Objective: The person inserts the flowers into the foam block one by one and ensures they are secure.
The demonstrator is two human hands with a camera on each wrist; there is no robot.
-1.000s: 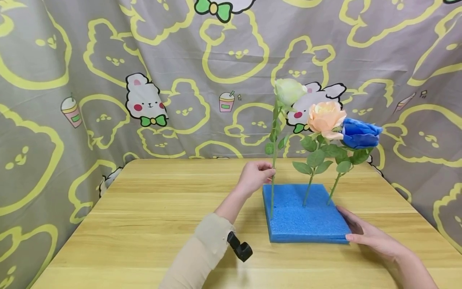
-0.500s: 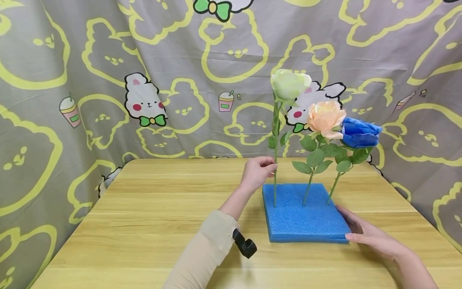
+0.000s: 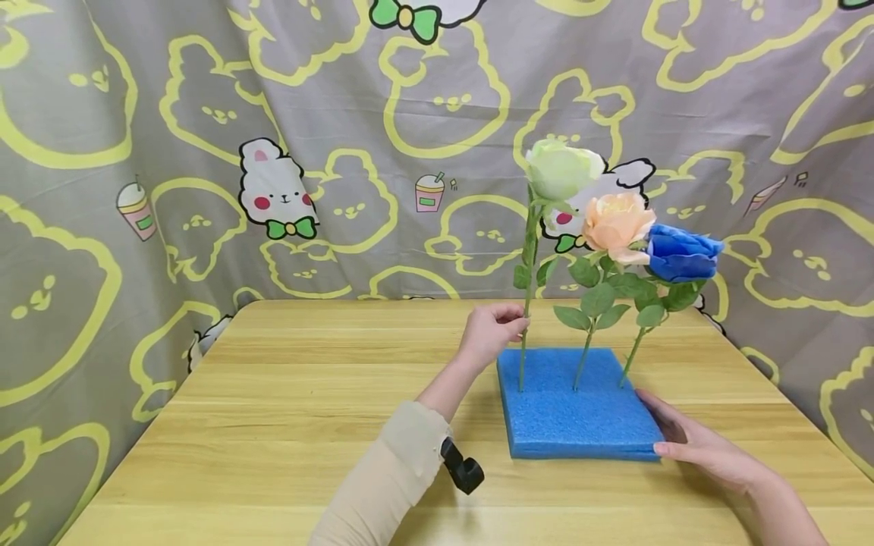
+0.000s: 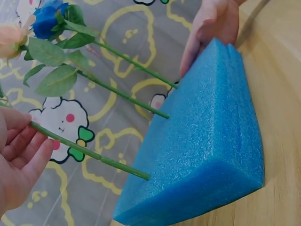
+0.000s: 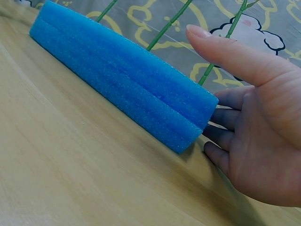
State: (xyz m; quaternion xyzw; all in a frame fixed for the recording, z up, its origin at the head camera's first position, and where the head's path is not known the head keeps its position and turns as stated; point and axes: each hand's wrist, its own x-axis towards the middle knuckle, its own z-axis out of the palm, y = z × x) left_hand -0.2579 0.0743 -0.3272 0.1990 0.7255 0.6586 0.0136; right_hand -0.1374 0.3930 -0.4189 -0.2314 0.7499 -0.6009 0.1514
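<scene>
My left hand [image 3: 493,334] pinches the lower stem of a pale green rose [image 3: 563,171] between thumb and fingers. The foot of this stem meets the top of a blue foam block [image 3: 580,425] near its left side. A peach rose [image 3: 617,224] and a blue rose [image 3: 683,252] stand in the same block to the right, their leafy stems leaning rightward. At the block's right side is my right hand [image 3: 706,447], its fingers extended against the foam. In the right wrist view the thumb [image 5: 225,52] is raised, apart from the block.
The block rests on a light wooden table [image 3: 287,425]. Behind the table hangs a grey curtain [image 3: 341,114] with yellow cartoon outlines. A black clip-like mount [image 3: 464,466] sticks out from my left sleeve [image 3: 389,470].
The green rose's stem foot has shifted from near the block's front left to farther back, level with the other stems. Lately the rose and left hand have sunk slightly. The right hand stays put.
</scene>
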